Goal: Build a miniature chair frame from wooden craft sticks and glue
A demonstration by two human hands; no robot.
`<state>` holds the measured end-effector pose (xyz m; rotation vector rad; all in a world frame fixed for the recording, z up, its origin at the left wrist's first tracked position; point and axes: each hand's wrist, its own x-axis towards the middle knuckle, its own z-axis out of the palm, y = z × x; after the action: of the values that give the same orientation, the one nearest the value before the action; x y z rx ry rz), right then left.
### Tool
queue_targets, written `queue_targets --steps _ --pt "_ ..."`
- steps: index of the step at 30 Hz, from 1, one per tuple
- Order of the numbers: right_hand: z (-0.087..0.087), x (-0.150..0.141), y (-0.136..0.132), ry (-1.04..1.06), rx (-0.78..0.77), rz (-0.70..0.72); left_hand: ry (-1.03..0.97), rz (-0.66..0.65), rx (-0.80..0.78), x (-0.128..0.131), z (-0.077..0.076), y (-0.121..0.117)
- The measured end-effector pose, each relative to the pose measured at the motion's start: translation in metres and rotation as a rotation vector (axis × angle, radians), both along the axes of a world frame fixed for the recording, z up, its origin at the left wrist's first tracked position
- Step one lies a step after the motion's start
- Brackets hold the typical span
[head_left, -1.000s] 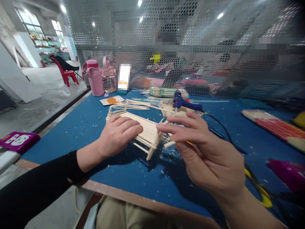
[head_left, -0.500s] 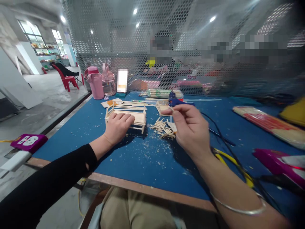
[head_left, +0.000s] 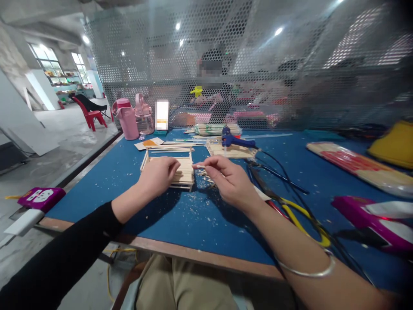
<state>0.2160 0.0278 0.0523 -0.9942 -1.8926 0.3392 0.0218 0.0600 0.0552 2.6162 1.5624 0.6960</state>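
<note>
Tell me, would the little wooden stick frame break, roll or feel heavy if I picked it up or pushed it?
The stick frame would probably feel light for its size, since it's built of thin sticks. Its slim corner posts might snap if squeezed hard. It likely wouldn't roll when pushed, because its shape is boxy, not round.

Cannot see part of the miniature stick furniture [head_left: 186, 172], covered by the left hand [head_left: 156, 174], nor judge that hand's grip. Can barely make out the tiny stick piece [head_left: 200, 167] pinched in the right hand [head_left: 230, 183]. Cannot read the pixelated upright screen [head_left: 161, 113]. Can see only portions of 2 things cut off at the right edge: a purple-and-white device [head_left: 358, 217] and a yellow item [head_left: 393, 144].
</note>
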Motion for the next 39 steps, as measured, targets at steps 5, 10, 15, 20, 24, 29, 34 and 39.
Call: queue_targets --steps 5,10,15,20,24,29,34,39 --pt "-0.001 -0.001 0.001 -0.075 0.011 0.017 -0.042 0.059 -0.139 0.015 0.004 0.016" --pt "-0.003 -0.001 0.001 -0.138 -0.001 0.000 -0.074 0.060 -0.114 0.015 -0.007 0.012" --pt "-0.003 -0.003 0.002 -0.130 0.017 -0.012 -0.102 0.002 -0.066 0.011 -0.012 0.011" --pt "-0.004 -0.003 0.004 -0.097 -0.023 -0.011 -0.123 -0.038 0.004 0.009 -0.015 0.011" --pt "-0.006 -0.004 0.004 -0.095 -0.036 -0.033 -0.150 -0.041 0.014 0.009 -0.015 0.011" --pt "-0.006 -0.004 0.004 -0.088 -0.034 -0.025 -0.200 -0.044 0.064 0.008 -0.019 0.013" --pt "-0.005 -0.005 0.003 -0.089 -0.024 -0.028 -0.283 -0.041 0.102 0.008 -0.022 0.014" --pt "-0.005 -0.005 0.002 -0.073 -0.041 -0.018 -0.307 -0.033 0.103 0.008 -0.023 0.014"
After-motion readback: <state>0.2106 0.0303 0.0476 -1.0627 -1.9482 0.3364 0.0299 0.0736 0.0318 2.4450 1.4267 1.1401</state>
